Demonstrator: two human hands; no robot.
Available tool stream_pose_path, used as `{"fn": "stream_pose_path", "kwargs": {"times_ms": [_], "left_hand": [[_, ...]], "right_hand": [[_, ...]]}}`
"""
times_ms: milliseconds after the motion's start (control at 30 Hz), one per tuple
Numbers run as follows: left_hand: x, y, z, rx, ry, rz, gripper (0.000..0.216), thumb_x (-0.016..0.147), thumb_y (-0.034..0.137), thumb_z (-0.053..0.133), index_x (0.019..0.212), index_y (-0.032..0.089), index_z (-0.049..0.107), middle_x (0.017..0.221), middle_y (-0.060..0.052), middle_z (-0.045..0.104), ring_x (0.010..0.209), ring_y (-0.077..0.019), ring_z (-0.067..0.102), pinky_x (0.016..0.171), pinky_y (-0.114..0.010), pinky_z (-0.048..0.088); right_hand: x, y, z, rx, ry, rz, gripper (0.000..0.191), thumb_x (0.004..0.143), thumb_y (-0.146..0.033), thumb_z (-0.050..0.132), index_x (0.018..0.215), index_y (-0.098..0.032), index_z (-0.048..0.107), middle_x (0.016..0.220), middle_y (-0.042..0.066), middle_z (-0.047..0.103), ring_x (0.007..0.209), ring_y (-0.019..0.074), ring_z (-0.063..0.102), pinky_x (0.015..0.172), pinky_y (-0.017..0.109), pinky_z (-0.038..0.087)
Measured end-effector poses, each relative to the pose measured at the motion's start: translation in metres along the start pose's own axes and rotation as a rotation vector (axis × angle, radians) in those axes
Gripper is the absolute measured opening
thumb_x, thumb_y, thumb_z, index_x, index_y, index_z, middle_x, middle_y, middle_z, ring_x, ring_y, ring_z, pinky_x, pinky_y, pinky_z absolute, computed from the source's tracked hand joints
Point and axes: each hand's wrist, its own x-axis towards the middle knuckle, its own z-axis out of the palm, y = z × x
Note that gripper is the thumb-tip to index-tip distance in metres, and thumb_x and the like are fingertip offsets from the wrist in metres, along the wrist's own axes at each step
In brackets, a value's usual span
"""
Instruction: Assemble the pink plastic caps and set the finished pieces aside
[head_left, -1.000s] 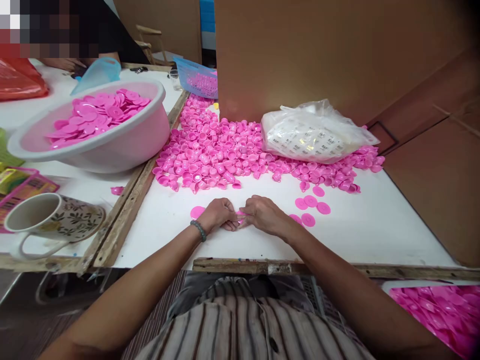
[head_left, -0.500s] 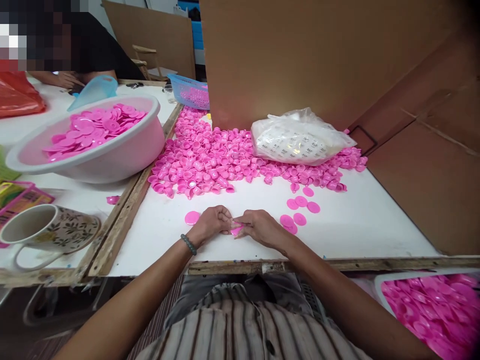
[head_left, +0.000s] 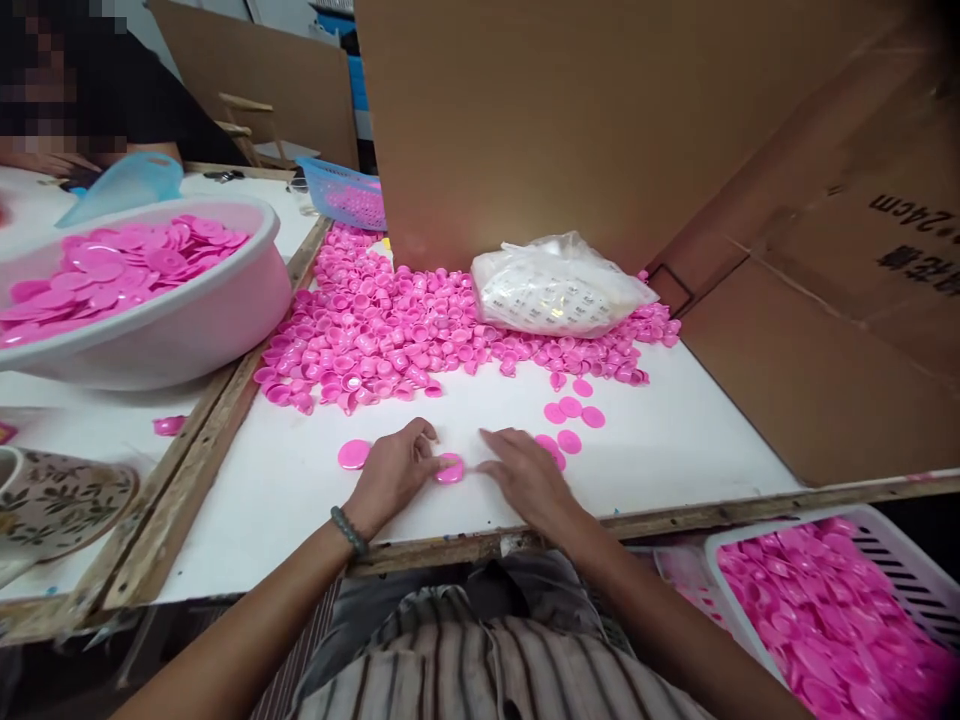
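A small pink plastic piece (head_left: 450, 470) with a rounded outline lies on the white table in front of me. My left hand (head_left: 394, 470) is beside it, thumb tip touching its top edge while the index finger is apart and curved above. To the right, my right hand (head_left: 529, 475) has its thumb and index finger spread, with nothing between them; the thumb tip is close to the piece. A pink disc (head_left: 353, 455) lies just left of my left hand. Several more flat pink discs (head_left: 570, 407) are scattered beyond my right hand.
Small pink cup-shaped pieces (head_left: 375, 330) are heaped at the back under a clear plastic bag (head_left: 562, 290). Cardboard (head_left: 525, 130) stands behind. Left are a white basin (head_left: 187, 350) of discs and a patterned mug (head_left: 67, 505); lower right, a white basket (head_left: 892, 540). A person's arm (head_left: 52, 160) shows far left.
My hands have moved apart from their pinch around the pink piece, uncovering it on the table. The view has shifted to the right.
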Motion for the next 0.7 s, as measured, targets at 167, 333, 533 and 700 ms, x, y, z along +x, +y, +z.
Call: {"fn": "stream_pose_path", "kwargs": {"times_ms": [167,333,533,700], "left_hand": [[-0.01,0.009,0.009,0.354,0.054,0.424,0.032,0.077,0.041,0.06,0.104,0.025,0.06,0.117,-0.007,0.055,0.114,-0.0298,0.039,0.09,-0.046,0.032],[-0.018,-0.013,-0.006,0.445,0.119,0.324,0.018,0.082,0.029,0.054,0.097,0.024,0.063,0.107,-0.005,0.061,0.111,-0.0271,0.041,0.091,-0.046,0.029],[-0.039,-0.042,-0.044,0.5,0.127,0.181,0.02,0.08,0.017,0.049,0.094,0.02,0.062,0.098,-0.005,0.063,0.097,-0.0233,0.051,0.083,-0.041,0.038],[-0.036,-0.034,-0.037,0.458,0.336,0.225,0.023,0.08,0.02,0.05,0.101,0.015,0.058,0.105,-0.01,0.059,0.1,-0.025,0.048,0.085,-0.039,0.041]], "right_hand": [[-0.016,0.03,-0.007,-0.256,-0.002,0.219,0.017,0.087,-0.022,0.045,0.086,-0.016,0.06,0.089,0.007,0.059,0.08,0.0199,0.049,0.068,0.029,0.035],[0.018,0.007,0.007,-0.065,-0.054,-0.006,0.02,0.087,-0.02,0.045,0.075,-0.018,0.061,0.084,0.005,0.059,0.08,0.0165,0.049,0.066,0.026,0.037],[0.094,-0.018,0.016,-0.021,0.026,-0.279,0.029,0.081,-0.001,0.041,0.093,-0.017,0.062,0.102,0.007,0.054,0.089,0.0167,0.048,0.063,0.025,0.036],[0.118,-0.004,0.026,0.023,-0.063,-0.234,0.019,0.08,-0.006,0.045,0.078,-0.015,0.062,0.084,0.005,0.054,0.077,0.0146,0.049,0.059,0.023,0.035]]}}
